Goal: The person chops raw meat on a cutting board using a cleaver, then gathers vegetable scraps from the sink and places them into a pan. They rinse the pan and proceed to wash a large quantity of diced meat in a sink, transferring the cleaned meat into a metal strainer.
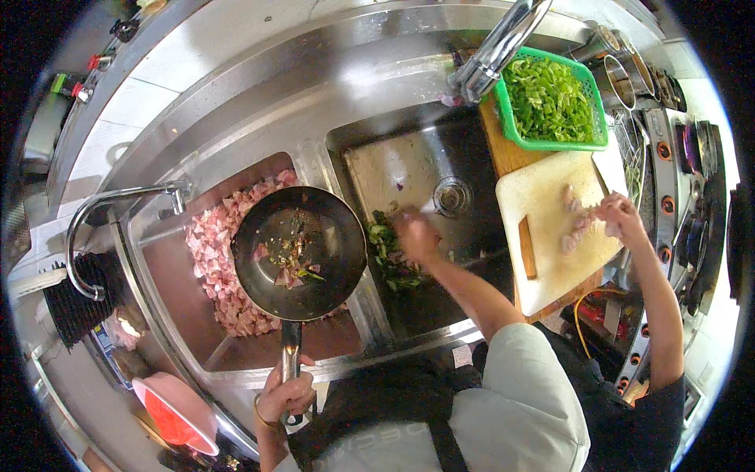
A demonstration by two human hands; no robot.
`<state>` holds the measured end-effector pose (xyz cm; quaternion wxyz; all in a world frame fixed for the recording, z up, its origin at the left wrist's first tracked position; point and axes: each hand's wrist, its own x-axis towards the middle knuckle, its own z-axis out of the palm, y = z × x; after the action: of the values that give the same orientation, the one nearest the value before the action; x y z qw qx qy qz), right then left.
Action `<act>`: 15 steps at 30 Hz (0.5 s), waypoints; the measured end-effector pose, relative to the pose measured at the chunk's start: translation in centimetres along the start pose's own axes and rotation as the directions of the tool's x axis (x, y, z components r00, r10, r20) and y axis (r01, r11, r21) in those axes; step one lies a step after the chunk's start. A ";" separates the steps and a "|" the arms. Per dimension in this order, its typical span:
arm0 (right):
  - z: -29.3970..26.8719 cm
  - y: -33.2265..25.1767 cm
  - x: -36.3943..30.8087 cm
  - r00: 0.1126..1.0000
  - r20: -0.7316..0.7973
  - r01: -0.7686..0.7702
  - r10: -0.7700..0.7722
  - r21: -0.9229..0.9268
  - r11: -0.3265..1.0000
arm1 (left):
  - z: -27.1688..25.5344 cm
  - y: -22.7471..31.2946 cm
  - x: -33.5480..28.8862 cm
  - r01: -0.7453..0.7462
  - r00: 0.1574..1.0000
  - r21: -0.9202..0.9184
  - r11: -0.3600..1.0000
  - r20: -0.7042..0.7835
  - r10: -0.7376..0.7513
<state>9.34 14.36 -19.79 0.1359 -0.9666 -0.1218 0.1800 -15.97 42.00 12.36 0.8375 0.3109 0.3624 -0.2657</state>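
My left hand (pixel 285 396) is closed around the handle of a dark frying pan (pixel 334 232). Scraps of onion, chopped bits and a green piece lie in the pan, which is above the left sink basin (pixel 169 279). Under and beside it, many pieces of raw pale pink meat (pixel 212 259) fill part of that basin. My right hand (pixel 417 234) reaches into the right sink basin (pixel 480 275), smeared by motion, so its fingers are unclear. Beside it lies a heap of green vegetable scraps (pixel 385 250). A round drain (pixel 453 195) shows farther right.
At right, a co-worker's hand (pixel 619 219) is over a white cutting board (pixel 543 197) with small meat pieces. Behind it stands a green basket (pixel 535 141) of sliced green vegetables. Faucets (pixel 476 79) overhang the sink; a pink bowl (pixel 157 385) is at lower left.
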 end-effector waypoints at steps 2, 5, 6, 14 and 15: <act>-0.8 3.6 1.6 0.922 -0.001 -0.383 0.387 0.149 0.912 | 0.1 0.0 0.0 0.003 1.000 0.001 1.000 -0.029 -0.003; 0.5 5.3 1.6 0.792 0.035 -0.595 0.609 0.265 0.759 | 0.2 0.2 0.2 0.029 0.999 0.009 1.000 -0.028 -0.029; 1.7 4.2 0.5 0.820 0.001 -0.555 0.573 0.247 0.794 | 0.2 0.2 0.2 0.043 0.999 0.011 0.999 -0.023 -0.042; 1.0 11.2 -3.1 0.683 0.044 -0.707 0.730 0.295 0.643 | -0.2 -0.4 0.3 0.004 1.000 0.027 1.000 0.001 -0.004; 0.6 12.8 -3.0 0.655 0.084 -0.737 0.751 0.292 0.610 | -0.5 -0.5 0.2 0.003 1.000 0.022 1.000 0.007 -0.003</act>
<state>8.76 1.71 -23.26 0.1970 -0.9010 0.3219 0.2139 -16.38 41.97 11.73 0.8349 0.3188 0.3569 -0.2720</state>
